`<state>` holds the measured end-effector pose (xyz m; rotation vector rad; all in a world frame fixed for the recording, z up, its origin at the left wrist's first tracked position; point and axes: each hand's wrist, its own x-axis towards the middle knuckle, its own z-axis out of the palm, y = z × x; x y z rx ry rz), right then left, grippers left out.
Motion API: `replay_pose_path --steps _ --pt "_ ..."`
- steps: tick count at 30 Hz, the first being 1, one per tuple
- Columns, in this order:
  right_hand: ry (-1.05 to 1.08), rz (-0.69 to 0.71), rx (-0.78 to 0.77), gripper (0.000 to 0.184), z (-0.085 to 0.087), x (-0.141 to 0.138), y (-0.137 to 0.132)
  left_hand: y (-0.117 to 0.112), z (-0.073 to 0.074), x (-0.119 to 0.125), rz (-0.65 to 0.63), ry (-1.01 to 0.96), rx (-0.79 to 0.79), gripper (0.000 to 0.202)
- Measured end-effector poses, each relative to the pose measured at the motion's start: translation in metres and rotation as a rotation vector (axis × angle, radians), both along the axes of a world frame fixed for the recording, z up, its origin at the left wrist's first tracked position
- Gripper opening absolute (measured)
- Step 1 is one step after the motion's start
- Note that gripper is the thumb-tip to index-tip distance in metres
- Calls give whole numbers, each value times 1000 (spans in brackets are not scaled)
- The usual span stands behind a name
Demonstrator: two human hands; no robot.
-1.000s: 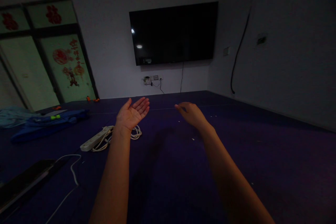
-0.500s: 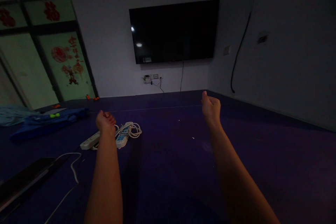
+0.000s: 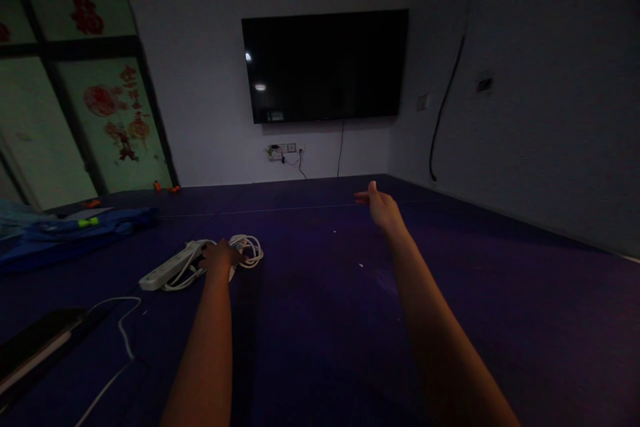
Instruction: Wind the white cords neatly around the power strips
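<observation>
My left hand (image 3: pixel 220 257) reaches down over the blue-and-white power strip with its coiled white cord (image 3: pixel 255 250), fingers spread. The hand covers most of that strip, and I cannot tell whether the fingers touch it. Just left of the hand, a second white power strip (image 3: pixel 163 272) lies on the purple surface with loops of cable beside it. Out to the right, my right hand (image 3: pixel 383 207) is held above the surface, thumb up and fingers stretched to the left, holding nothing.
Blue clothing (image 3: pixel 95 223) lies at the left. A dark flat device (image 3: pixel 40 337) with a white cable (image 3: pixel 125 333) is at lower left. Small orange objects (image 3: pixel 173 189) sit near the door. A television (image 3: pixel 325 67) hangs on the far wall above sockets (image 3: pixel 290 148).
My left hand has gone from a loosely curled fist above the strips down onto the blue-and-white one, opening its fingers. My right hand has uncurled its fingers. The view has shifted slightly.
</observation>
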<state>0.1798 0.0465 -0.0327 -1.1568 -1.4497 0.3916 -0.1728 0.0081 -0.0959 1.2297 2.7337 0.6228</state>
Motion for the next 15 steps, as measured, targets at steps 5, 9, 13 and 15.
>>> replay_pose_path --steps 5,9,13,15 --pt "-58 22 -28 75 0 -3 1 -2 -9 10 -15 11 -50 80" --pt "-108 17 -44 72 0 -6 0 -3 -13 14 40 5 -49 94" --pt "-140 19 -52 70 0 -8 0 -3 -15 10 41 -15 -53 103" --pt "-147 16 -65 69 0 -8 0 -1 -17 6 23 -14 -62 106"
